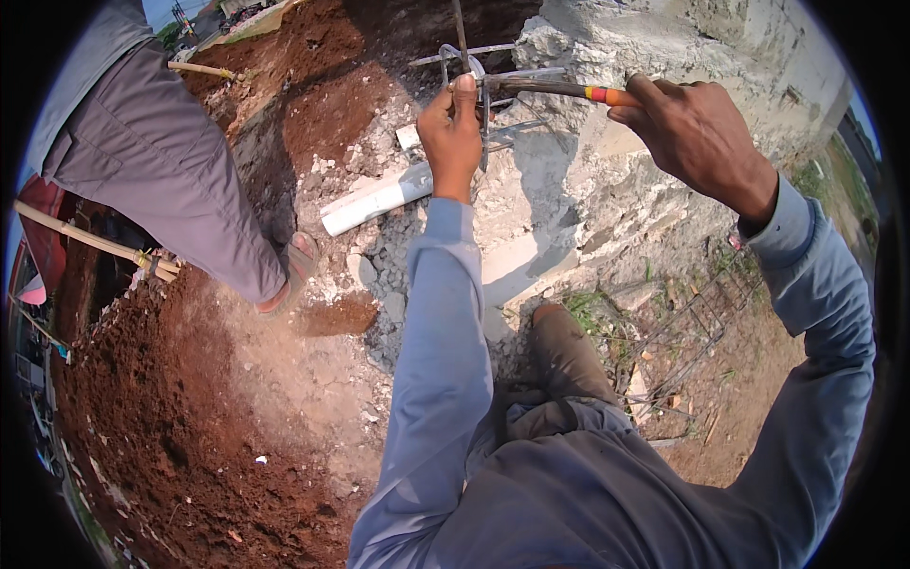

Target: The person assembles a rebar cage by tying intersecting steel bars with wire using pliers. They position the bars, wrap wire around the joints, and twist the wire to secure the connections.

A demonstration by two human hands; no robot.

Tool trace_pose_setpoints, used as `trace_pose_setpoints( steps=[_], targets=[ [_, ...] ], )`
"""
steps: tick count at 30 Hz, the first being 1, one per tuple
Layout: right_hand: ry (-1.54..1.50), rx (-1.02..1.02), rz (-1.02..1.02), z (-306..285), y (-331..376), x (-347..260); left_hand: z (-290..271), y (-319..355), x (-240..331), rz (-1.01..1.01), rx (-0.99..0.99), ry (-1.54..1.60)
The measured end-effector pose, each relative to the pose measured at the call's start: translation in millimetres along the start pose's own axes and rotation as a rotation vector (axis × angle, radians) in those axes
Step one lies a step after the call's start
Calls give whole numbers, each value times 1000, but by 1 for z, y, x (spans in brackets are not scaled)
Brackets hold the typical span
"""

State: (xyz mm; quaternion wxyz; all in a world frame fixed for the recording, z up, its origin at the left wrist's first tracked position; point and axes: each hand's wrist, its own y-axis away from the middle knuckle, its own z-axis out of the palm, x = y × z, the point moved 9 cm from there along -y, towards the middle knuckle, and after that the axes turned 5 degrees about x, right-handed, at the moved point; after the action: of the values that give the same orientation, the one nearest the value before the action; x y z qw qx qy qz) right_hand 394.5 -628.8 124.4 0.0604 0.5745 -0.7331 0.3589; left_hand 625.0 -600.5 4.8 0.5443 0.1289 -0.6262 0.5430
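Observation:
My right hand (697,137) is wrapped around the orange handle of a slim dark tool (550,87), with red and yellow bands near the grip. The tool's far end, whose kind I cannot make out, reaches the steel bars beside my left hand (452,140). That hand is closed, thumb up, around a steel bar (460,33) that rises above it. A bent steel stirrup (485,123) and several bars stick out of the rough concrete (597,161) there. Below my left hand, a white plastic pipe (376,199) lies slantwise on the rubble.
Another person's leg in grey trousers (171,161) and a sandal (301,261) stand close at left. Loose reddish soil (190,417) slopes below them. Bamboo poles (90,237) cross the left side. Steel mesh (697,332) lies on the ground at right, beside the concrete.

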Motion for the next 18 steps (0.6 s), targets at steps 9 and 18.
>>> trace_pose_setpoints(
  steps=[9,18],
  targets=[
    [-877,-403,494,54,18,20,0,-3,-4,-35,-13,38],
    [180,350,-96,-21,5,-15,4,1,-3,-33,11,102]
  ],
)
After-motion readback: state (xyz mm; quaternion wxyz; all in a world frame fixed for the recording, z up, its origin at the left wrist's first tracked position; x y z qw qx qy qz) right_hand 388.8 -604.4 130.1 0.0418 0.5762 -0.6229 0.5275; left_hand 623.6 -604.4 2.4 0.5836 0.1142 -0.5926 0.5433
